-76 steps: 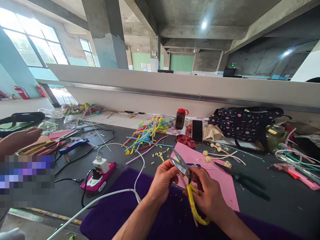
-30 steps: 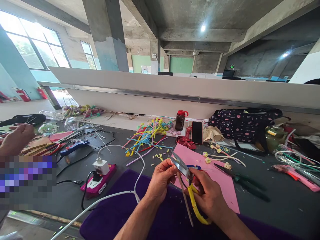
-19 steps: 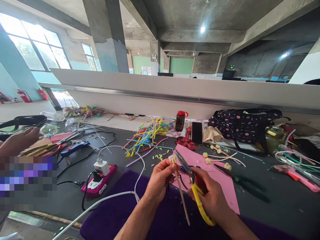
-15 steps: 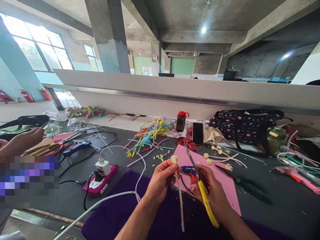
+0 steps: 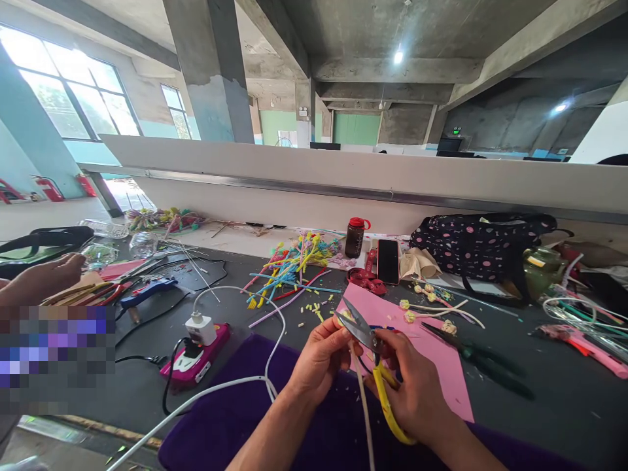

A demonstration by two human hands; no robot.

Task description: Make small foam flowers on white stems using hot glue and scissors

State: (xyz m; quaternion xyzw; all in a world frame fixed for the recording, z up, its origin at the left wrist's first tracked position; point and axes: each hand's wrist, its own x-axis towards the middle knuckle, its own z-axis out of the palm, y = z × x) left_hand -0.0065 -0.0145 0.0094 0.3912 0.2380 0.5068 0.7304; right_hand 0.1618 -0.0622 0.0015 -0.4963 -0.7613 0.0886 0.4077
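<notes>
My left hand (image 5: 321, 356) is closed, pinching a small pale-yellow craft flower at the top of a thin cream stem (image 5: 364, 409) that hangs down toward me. Yellow-handled scissors (image 5: 391, 413) are in my right hand (image 5: 417, 383), its fingers wrapped round the handles. Their blades (image 5: 360, 326) are parted and lie across the flower, close to my left fingertips; whether they touch it I cannot tell. Beneath my hands is a pink sheet (image 5: 441, 366), with a blue tool mostly hidden behind the scissors. Finished-looking pale flowers on stems (image 5: 409, 316) lie on that sheet's far side.
Green-handled pliers (image 5: 490, 363) lie to the right. Colourful fuzzy stems (image 5: 299, 261) and small yellow clippings are further back. A water bottle (image 5: 355, 239), a phone (image 5: 388, 261) and a patterned bag (image 5: 475, 252) stand behind. A pink power strip (image 5: 210, 356) and white cable sit left, near another person's hand (image 5: 59, 271).
My right hand has brought the scissors left and turned them, so the blades now spread over the flower. The stem's lower end has swung slightly right.
</notes>
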